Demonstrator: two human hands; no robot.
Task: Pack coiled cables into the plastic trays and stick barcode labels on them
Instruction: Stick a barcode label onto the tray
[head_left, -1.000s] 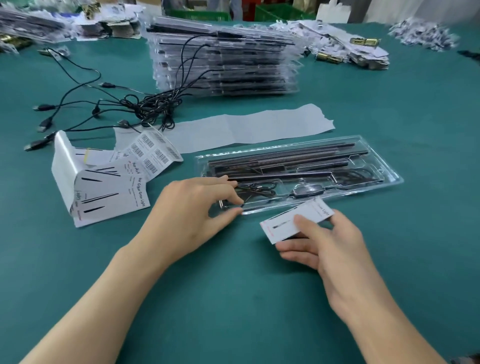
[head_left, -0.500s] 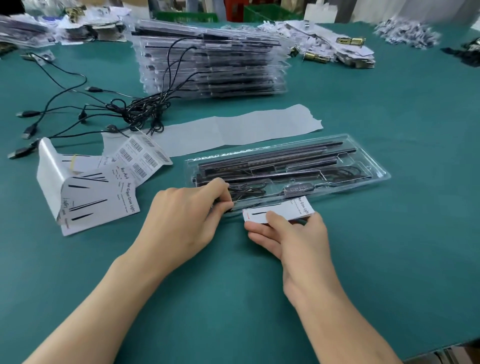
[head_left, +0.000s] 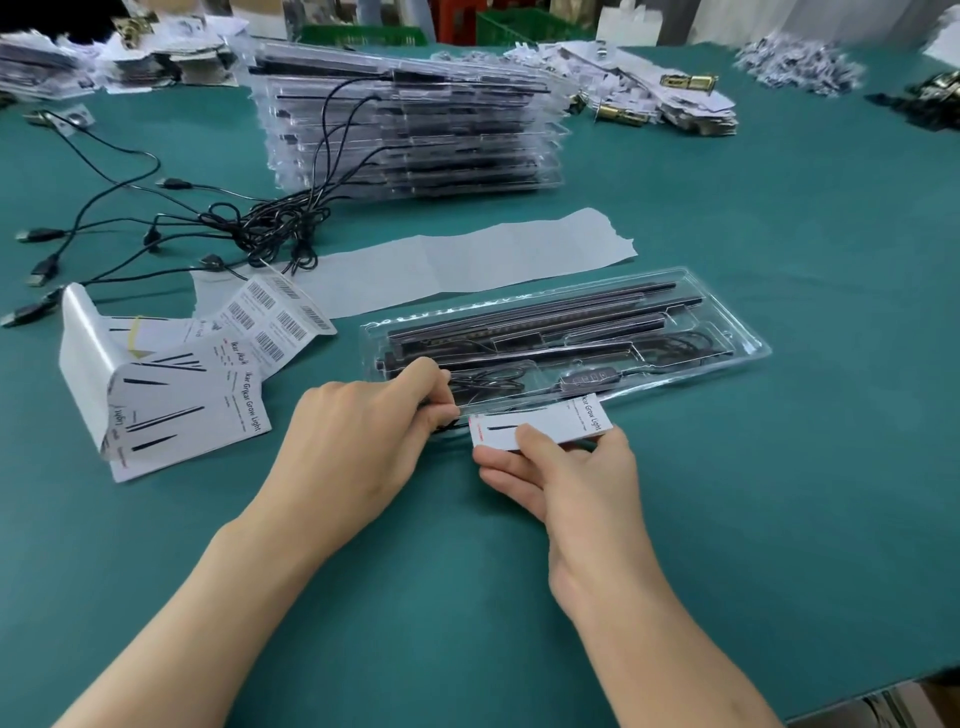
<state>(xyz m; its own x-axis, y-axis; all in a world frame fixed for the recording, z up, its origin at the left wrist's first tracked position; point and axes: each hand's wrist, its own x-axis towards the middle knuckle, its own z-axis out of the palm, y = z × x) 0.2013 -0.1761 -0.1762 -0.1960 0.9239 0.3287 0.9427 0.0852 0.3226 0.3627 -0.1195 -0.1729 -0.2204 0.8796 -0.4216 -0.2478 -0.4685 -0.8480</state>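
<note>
Pinching the near-left corner of the tray (head_left: 748, 340), your left hand (head_left: 353, 441) has thumb and fingers curled on its rim. Your right hand (head_left: 576, 483) grips the label (head_left: 550, 423) by its near edge, overlapping the tray's near rim. Risks: the label may land crooked or wrinkle if one end sticks first, and the tray may slide if your left pinch slips.

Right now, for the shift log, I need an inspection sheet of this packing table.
Surface: green table.
Job's things: clear tray holding a coiled cable; label at its near edge; label sheets on the left.
Clutter: stack of filled trays, bare backing strip, paper heaps at back.
Hands: left hand pinches the tray's near edge; right hand holds the label.
Cables: loose cables with plugs trail left from the stack.
Surroundings: green crate beyond the table.
</note>
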